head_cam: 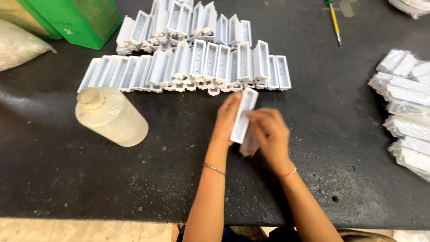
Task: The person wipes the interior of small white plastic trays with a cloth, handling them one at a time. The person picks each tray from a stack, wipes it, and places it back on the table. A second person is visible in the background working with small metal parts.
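Black table [340,148]: white plastic housings [197,67], pale bottle [112,117], wrapped parts [405,107], green box [74,18], screwdriver [335,22].

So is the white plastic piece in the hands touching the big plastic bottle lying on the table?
Apart. The head view shows bare dark table between the white plastic piece, held in both hands, and the bottle lying to the left.

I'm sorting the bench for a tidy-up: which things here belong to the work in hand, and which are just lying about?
In hand or part of the work:
- white plastic piece, held by left hand and right hand
- rows of white pieces
- bagged white pieces

Lying about:
- pale plastic bottle
- green box
- yellow pencil
- clear sack
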